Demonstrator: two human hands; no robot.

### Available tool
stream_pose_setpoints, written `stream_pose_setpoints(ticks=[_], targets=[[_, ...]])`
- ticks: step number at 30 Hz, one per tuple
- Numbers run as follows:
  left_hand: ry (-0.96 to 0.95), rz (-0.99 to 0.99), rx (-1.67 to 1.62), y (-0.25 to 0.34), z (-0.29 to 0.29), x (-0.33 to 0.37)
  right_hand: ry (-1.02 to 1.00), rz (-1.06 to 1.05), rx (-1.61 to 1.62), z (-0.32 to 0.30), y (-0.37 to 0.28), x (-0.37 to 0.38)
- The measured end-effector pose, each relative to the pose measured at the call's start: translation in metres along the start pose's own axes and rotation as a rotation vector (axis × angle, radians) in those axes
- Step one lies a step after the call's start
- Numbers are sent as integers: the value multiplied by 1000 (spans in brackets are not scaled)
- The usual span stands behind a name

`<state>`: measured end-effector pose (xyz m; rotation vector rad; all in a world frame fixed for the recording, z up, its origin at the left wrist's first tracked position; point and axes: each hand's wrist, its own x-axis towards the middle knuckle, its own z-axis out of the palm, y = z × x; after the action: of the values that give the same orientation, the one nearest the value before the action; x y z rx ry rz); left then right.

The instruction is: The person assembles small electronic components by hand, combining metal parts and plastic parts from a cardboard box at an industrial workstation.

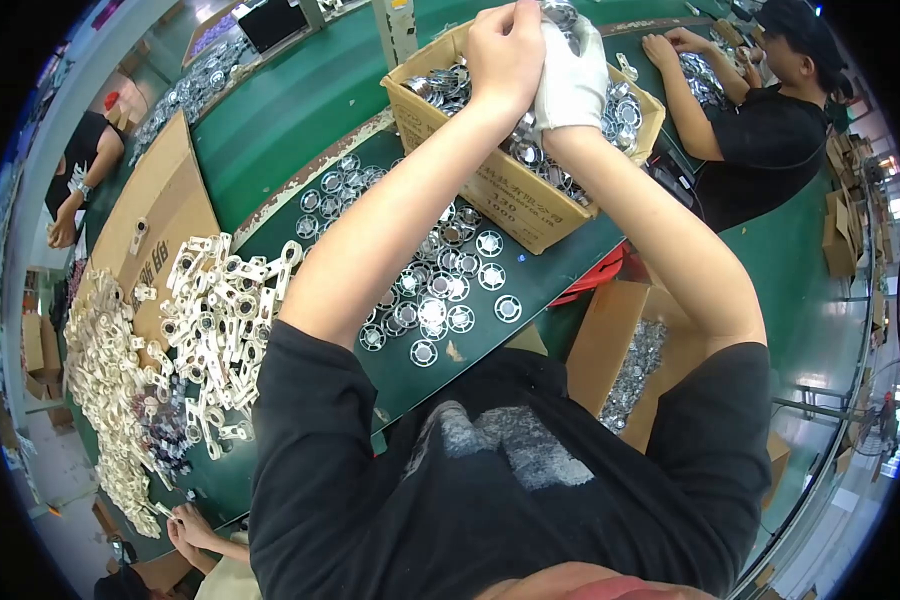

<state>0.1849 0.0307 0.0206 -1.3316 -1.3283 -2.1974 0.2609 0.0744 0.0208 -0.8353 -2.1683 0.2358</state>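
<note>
Above the open cardboard box [525,205], both hands are raised close together at the upper edge of the view. The bare left hand [507,52] is curled, with its fingers bent inward; whether something is gripped by it cannot be told. The right hand [573,88], covered by a white glove, is partly closed beside it. A shiny metal part [560,10] is seen at its fingers, but a firm hold cannot be confirmed.

The box is filled with chrome-coloured round parts [450,88] and is placed on the green worktable [530,275]. Beside it, around the left forearm, many spoked metal discs [491,276] are spread. Farther left, cream plastic parts [225,320] are piled near a brown cardboard sheet [170,190]. By the right upper arm, small metallic pieces [635,370] are contained in another carton [605,325]. At the right, a co-worker [770,140] is seen.
</note>
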Motion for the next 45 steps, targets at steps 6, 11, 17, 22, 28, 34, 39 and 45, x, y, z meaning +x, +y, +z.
stream_pose_setpoints(ticks=[6,11,17,22,28,34,39,45], targets=[[-27,-473,-146,37,6,29,228,-143,-113,-19,-13,20],[35,-377,-194,32,10,41,287,37,574,-23,-20,32],[48,-329,-298,53,2,50,398,16,817,-32,-37,32],[12,-266,-316,63,-21,61,370,-32,993,-45,-75,28],[41,-236,-266,98,-83,58,383,-147,948,-45,-132,-3],[164,-227,-98,130,-150,2,272,-183,852,-22,-174,-76],[247,-294,120,93,-184,-68,88,-74,815,28,-161,-132],[193,-382,119,58,-179,-129,14,73,907,68,-115,-175]])
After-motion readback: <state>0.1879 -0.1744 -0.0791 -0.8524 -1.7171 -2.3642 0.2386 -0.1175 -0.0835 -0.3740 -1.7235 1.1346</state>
